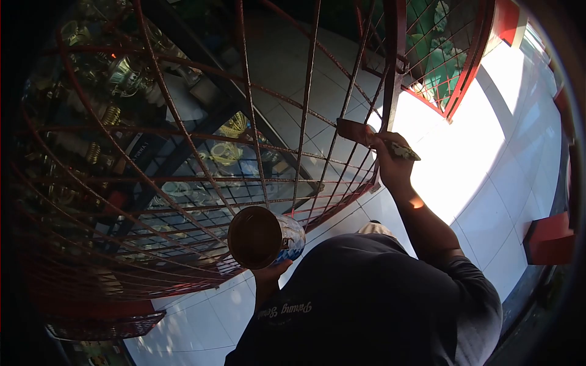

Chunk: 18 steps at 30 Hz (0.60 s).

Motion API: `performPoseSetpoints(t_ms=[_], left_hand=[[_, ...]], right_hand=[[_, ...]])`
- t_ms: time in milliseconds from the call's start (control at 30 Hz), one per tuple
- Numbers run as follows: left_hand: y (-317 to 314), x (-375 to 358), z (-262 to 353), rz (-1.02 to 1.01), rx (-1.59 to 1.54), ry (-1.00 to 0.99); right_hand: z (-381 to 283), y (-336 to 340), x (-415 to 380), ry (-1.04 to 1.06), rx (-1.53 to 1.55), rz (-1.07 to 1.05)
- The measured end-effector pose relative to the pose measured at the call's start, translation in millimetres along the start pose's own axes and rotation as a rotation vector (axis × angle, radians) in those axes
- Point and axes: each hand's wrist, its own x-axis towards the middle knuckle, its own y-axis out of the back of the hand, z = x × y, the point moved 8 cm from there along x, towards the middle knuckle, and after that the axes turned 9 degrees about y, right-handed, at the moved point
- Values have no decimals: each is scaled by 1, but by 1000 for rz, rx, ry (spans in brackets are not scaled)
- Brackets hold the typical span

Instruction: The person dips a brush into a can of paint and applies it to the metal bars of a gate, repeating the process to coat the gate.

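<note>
My right hand (394, 160) is closed around the handle of a paintbrush (354, 132). The brush head lies against or just in front of the bars of a red metal grille (305, 116), near its upright frame post; exact contact is hard to tell. Lower down, my left hand (271, 274) grips a paint can (293, 239) from below and behind. The can's open mouth tilts toward the camera and its inside looks brown. It is held close to the grille's lower part. Most fingers of the left hand are hidden by the can.
Behind the grille stands a glass display case (201, 165) with shiny items inside. A second red grille panel (448, 67) angles off at upper right, with green leafy shapes behind it. Pale floor tiles (488, 201) lie in strong sunlight. A red block (549, 240) is at right.
</note>
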Motion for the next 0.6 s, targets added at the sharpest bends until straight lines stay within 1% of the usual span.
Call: performPoseSetpoints(t_ms=[33,67,200,333,433,533,600], left_hand=[[1,1,-1,-2,5,4],[2,0,-2,-8,8,11],[1,5,-4,-35,16,31],[0,6,-8,-52,43,47],[-4,2,-15,-63,63,76],[-9,-3,-30,-96,114,155],[-14,-5,-41,-128,147,219]], right_hand=[[25,-1,-7,-274,192,83],[31,0,-9,-319,277,137],[36,-2,-6,-276,348,243],[16,6,6,-297,350,226],[-8,4,23,-222,364,167],[-46,-9,45,-65,318,20],[-73,-14,56,144,169,-80]])
